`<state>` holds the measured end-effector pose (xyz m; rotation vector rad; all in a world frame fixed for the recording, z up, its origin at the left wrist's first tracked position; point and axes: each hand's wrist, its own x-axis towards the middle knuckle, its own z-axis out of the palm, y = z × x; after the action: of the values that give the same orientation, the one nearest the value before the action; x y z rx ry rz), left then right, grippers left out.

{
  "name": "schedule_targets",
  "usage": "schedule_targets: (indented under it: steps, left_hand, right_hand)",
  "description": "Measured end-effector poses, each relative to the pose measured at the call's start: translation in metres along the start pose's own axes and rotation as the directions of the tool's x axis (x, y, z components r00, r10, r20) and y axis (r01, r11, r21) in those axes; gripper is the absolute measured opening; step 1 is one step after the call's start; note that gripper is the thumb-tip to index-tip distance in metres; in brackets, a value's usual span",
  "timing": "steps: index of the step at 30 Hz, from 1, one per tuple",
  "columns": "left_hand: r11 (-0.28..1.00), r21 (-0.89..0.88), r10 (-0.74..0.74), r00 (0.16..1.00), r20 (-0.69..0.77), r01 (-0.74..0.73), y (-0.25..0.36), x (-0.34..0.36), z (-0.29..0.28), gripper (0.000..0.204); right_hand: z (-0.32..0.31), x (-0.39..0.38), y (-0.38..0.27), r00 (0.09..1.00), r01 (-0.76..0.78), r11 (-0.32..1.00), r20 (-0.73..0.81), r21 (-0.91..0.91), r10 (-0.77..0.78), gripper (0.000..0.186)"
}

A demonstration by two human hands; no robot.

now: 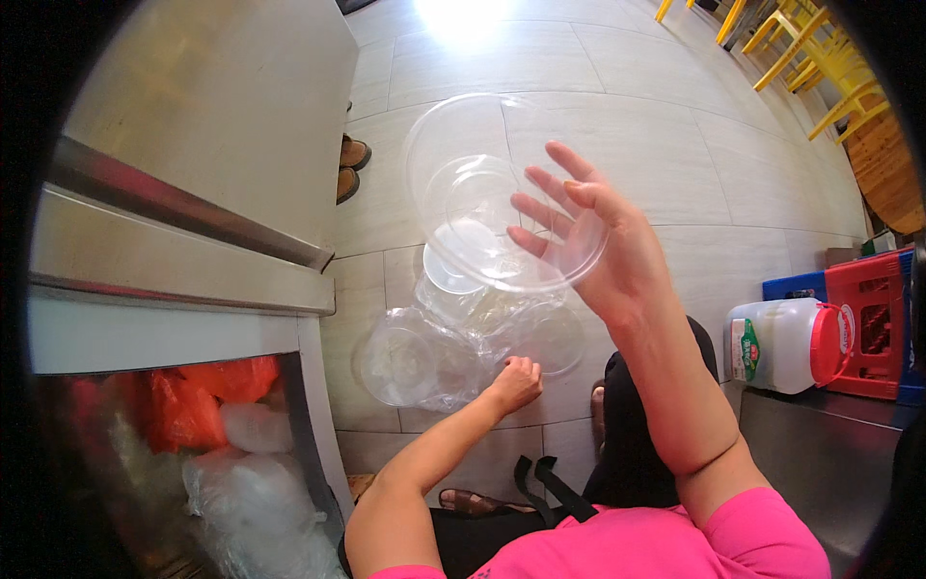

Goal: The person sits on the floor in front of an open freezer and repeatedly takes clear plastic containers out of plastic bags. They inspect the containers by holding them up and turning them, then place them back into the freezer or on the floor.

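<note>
A large, clear round plastic bowl (pixel 434 159) is raised above the floor, tilted. My right hand (pixel 617 241) holds it at its right rim, with the fingers showing through the plastic. Below lies a crumpled clear plastic bag (pixel 449 352) with several clear round containers (pixel 400 359) in or under it; the film makes the two hard to tell apart. A whitish round bowl (pixel 453 275) sits at the bag's far end, partly behind the raised bowl. My left hand (pixel 518 382) is closed at the bag's near right edge; what its fingers pinch is hidden.
On the left stands a metal-fronted cabinet (pixel 193 251), its lower compartment holding red and clear bags (pixel 256 482). Brown sandals (pixel 349 169) lie beside it. To the right are a white jug with a red lid (pixel 786 343), a red and blue crate (pixel 863 299) and yellow chairs (pixel 820 63).
</note>
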<state>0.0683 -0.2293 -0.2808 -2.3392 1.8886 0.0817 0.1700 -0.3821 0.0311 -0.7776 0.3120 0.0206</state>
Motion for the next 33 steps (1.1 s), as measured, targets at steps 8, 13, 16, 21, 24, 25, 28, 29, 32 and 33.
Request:
schedule_targets:
  steps: [8, 13, 16, 21, 24, 25, 28, 29, 32, 33]
  left_hand:
    - [0.998, -0.052, -0.044, 0.978, -0.206, 0.034, 0.018, 0.030, 0.012, 0.020]
    - [0.986, 0.164, 0.020, 0.997, 0.072, -0.031, 0.029, 0.044, 0.014, 0.026]
    - [0.995, 0.090, 0.029, 0.994, 0.106, -0.039, 0.029, 0.050, 0.004, 0.023]
    - [0.996, -0.038, -0.084, 0.978, -0.188, 0.079, 0.009, 0.050, -0.051, 0.013]
    - [0.976, -0.157, -0.187, 0.943, -0.274, 0.148, -0.013, 0.048, -0.096, 0.009]
    - [0.971, -0.160, -0.221, 0.928, -0.301, 0.179, -0.022, 0.047, -0.109, 0.008]
    - [0.951, -0.132, -0.308, 0.891, -0.332, 0.279, -0.053, 0.042, -0.134, 0.006]
    - [0.939, -0.114, -0.342, 0.871, -0.352, 0.323, -0.064, 0.041, -0.137, 0.006]
    - [0.890, 0.035, -0.423, 0.852, -0.309, 0.455, -0.103, 0.039, -0.122, 0.005]
    - [0.862, 0.075, -0.452, 0.828, -0.332, 0.501, -0.119, 0.039, -0.110, 0.006]
  right_hand:
    - [-0.004, 0.005, -0.001, 0.994, -0.103, 0.994, 0.044, 0.038, 0.101, 0.058]
    - [-0.008, 0.001, -0.006, 0.991, -0.122, 0.992, 0.067, 0.037, 0.120, 0.053]
    - [-0.010, 0.004, -0.010, 0.992, -0.116, 0.992, 0.054, 0.044, 0.113, 0.054]
    - [-0.024, 0.013, -0.027, 0.998, 0.055, 0.998, -0.031, -0.005, -0.055, 0.061]
    - [-0.029, 0.011, -0.033, 0.995, 0.089, 0.996, -0.041, -0.009, -0.090, 0.062]
    - [-0.029, 0.011, -0.033, 0.995, 0.089, 0.996, -0.043, -0.008, -0.089, 0.062]
    - [-0.028, 0.009, -0.033, 0.995, 0.089, 0.996, -0.034, 0.014, -0.088, 0.058]
    - [-0.027, 0.008, -0.034, 0.995, 0.097, 0.995, -0.013, 0.027, -0.096, 0.056]
    - [-0.024, 0.007, -0.033, 0.995, 0.076, 0.997, -0.064, 0.019, -0.075, 0.056]
    - [-0.023, 0.006, -0.032, 0.996, 0.068, 0.998, -0.057, 0.017, -0.067, 0.056]
